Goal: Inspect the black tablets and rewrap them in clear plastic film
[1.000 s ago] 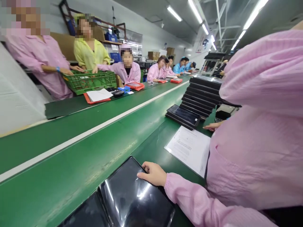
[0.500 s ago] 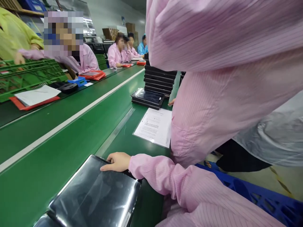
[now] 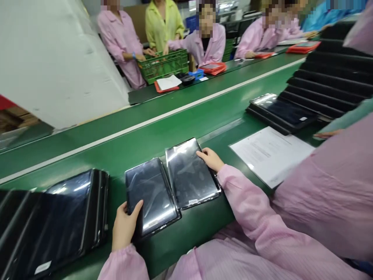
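Note:
Two dark tablets with shiny film over their screens lie side by side on the green bench, nearly touching. My left hand (image 3: 126,224) grips the left edge of the left tablet (image 3: 151,194), thumb on the screen and fingers around the side. At the far right edge of the right tablet (image 3: 190,175), my right hand (image 3: 210,158) has its thumb on top, with the other fingers partly hidden by the tablet's side. Each tablet has a small white label near its lower edge.
Leaning stacked tablets (image 3: 61,221) stand at the left. At the right are a printed sheet (image 3: 271,155), a tablet pile (image 3: 285,112) and tall black stacked trays (image 3: 335,74). A pink-sleeved person is close on my right. Across the belt (image 3: 116,151), people sit near a green crate (image 3: 166,66).
The view has swung left, bringing my left hand, its tablet and the left stack into sight. My right hand stays at the right tablet's edge.

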{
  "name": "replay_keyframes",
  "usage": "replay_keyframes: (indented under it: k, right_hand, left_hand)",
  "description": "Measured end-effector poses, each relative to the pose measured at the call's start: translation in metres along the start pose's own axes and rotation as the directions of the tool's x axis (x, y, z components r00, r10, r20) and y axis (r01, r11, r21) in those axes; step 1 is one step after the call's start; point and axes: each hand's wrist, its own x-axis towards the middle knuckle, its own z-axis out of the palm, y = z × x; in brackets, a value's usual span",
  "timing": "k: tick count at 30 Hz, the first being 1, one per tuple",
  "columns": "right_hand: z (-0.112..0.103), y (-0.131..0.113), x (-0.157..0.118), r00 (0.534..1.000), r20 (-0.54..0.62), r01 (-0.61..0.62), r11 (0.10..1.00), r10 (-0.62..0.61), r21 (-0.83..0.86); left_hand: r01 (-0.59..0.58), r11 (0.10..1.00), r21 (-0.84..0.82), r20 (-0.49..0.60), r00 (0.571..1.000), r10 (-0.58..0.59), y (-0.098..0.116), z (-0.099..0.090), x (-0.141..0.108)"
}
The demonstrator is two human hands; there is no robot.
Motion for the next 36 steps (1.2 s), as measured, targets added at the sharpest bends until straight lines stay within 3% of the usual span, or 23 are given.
replay_keyframes:
  k: [4,7,10,12,15,20,24,27,29,33,36]
  right_hand:
    - [-0.003,-0.009,-0.010,0.998,0.044,-0.049,0.984,0.042,0.173]
    - [-0.016,-0.017,-0.013,0.998,0.047,-0.047,0.951,0.034,0.305]
    - [-0.028,-0.025,-0.014,0.998,0.061,-0.038,0.912,0.014,0.409]
    - [-0.025,-0.031,-0.015,0.994,0.108,-0.058,0.890,0.010,0.451]
    - [0.006,-0.036,-0.018,0.974,0.224,-0.119,0.875,0.012,0.470]
    - [0.084,-0.040,-0.031,0.920,0.392,-0.179,0.888,-0.001,0.423]
    - [0.115,-0.045,-0.043,0.920,0.387,-0.107,0.916,-0.056,0.387]
    - [0.120,-0.048,-0.046,0.938,0.332,-0.021,0.943,-0.097,0.333]
    - [0.122,-0.049,-0.044,0.951,0.281,0.047,0.958,-0.130,0.284]
    - [0.130,-0.048,-0.033,0.956,0.201,0.178,0.966,-0.215,0.187]
    - [0.136,-0.044,-0.028,0.946,0.171,0.252,0.957,-0.275,0.146]
  left_hand:
    - [0.043,0.963,-0.264,0.160,0.987,-0.001,0.017,-0.004,-0.001]
    - [0.164,0.911,-0.380,0.272,0.960,-0.059,0.029,-0.009,-0.006]
    - [0.230,0.846,-0.482,0.303,0.949,-0.085,0.036,-0.010,-0.011]
    - [0.264,0.786,-0.559,0.319,0.944,-0.090,0.041,-0.008,-0.014]
    - [0.361,0.661,-0.658,0.395,0.913,-0.106,0.048,-0.004,-0.016]
    - [0.476,0.487,-0.732,0.499,0.862,-0.091,0.053,-0.004,-0.017]
    - [0.464,0.415,-0.782,0.499,0.866,-0.027,0.052,-0.004,-0.019]
    - [0.426,0.409,-0.807,0.491,0.869,0.064,0.052,-0.001,-0.019]
    - [0.381,0.408,-0.829,0.445,0.893,0.071,0.053,0.001,-0.017]
    - [0.215,0.512,-0.832,0.274,0.961,0.042,0.055,0.003,-0.010]
    - [0.169,0.557,-0.813,0.218,0.976,0.023,0.056,0.003,-0.010]
